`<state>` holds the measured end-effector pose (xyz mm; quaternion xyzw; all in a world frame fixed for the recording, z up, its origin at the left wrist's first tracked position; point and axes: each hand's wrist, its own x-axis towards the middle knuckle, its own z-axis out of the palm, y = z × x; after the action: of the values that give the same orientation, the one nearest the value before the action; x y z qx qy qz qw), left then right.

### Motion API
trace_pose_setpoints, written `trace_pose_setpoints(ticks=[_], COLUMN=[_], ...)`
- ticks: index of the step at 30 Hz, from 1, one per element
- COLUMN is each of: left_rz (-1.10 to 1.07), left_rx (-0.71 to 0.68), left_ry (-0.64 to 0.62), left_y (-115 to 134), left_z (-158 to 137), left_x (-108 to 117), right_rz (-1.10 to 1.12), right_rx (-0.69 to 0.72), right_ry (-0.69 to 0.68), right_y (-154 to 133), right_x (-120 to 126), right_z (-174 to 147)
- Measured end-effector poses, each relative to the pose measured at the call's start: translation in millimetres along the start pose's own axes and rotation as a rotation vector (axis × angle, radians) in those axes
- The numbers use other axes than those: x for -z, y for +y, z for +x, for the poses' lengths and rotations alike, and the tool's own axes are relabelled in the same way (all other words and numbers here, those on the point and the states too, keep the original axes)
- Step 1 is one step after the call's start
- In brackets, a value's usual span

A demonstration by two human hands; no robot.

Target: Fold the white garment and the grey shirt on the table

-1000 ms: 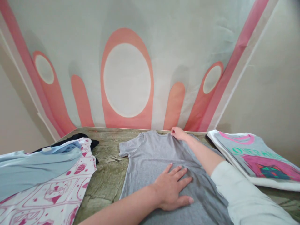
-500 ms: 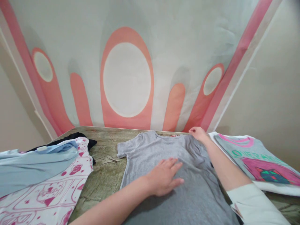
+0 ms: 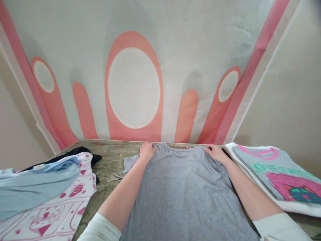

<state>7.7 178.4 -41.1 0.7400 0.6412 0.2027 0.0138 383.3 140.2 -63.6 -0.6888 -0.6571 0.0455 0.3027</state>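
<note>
A grey short-sleeved T-shirt point(image 3: 185, 194) lies spread on the wood-patterned table point(image 3: 110, 170), its neckline at the far edge. My left hand point(image 3: 147, 151) is closed on its left shoulder beside the collar, fingertips curled over the fabric. At the opposite shoulder, my right hand point(image 3: 216, 153) is closed too, pinching the cloth near the neckline. The left sleeve sticks out past my left wrist, while my right forearm hides most of the right sleeve. The shirt's hem is out of view.
To the left lie a light blue garment point(image 3: 37, 190), a white one with pink print point(image 3: 77, 190) and a black one point(image 3: 96, 160). A stack of shirts point(image 3: 273, 167), topped by a grey one with pink collar, sits right. Behind the table rises a patterned wall panel point(image 3: 175, 50).
My left hand has gone from lying flat on the shirt's chest up to its left shoulder and closed there. The shirt's front looks smoother. My right hand stays at the right shoulder.
</note>
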Motion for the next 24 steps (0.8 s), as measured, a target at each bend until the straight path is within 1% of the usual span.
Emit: trace_pose_setpoints(ticks=[3, 7, 9, 11, 13, 16, 21, 24], left_rz=[-0.036, -0.074, -0.086, -0.088, -0.079, -0.056, -0.02, -0.003], left_rx=[0.007, 0.046, 0.016, -0.043, -0.073, -0.04, 0.001, 0.011], left_ry=[0.029, 0.1, 0.141, 0.14, 0.098, 0.009, -0.218, -0.297], left_y=[-8, -20, -26, -29, -32, -38, -56, -60], left_z=[5, 14, 16, 17, 18, 22, 24, 20], left_x=[-2, 6, 9, 10, 9, 12, 30, 36], right_rz=[0.022, 0.04, 0.04, 0.04, 0.036, 0.02, -0.024, -0.051], right_rx=[0.028, 0.061, 0.06, 0.055, 0.047, 0.013, -0.073, -0.106], right_ry=[0.015, 0.059, 0.086, 0.08, 0.034, -0.061, -0.215, -0.288], right_y=[6, 8, 9, 11, 14, 21, 33, 38], right_x=[1, 3, 2, -2, -6, -5, 17, 26], right_z=[1, 1, 1, 2, 3, 3, 0, -4])
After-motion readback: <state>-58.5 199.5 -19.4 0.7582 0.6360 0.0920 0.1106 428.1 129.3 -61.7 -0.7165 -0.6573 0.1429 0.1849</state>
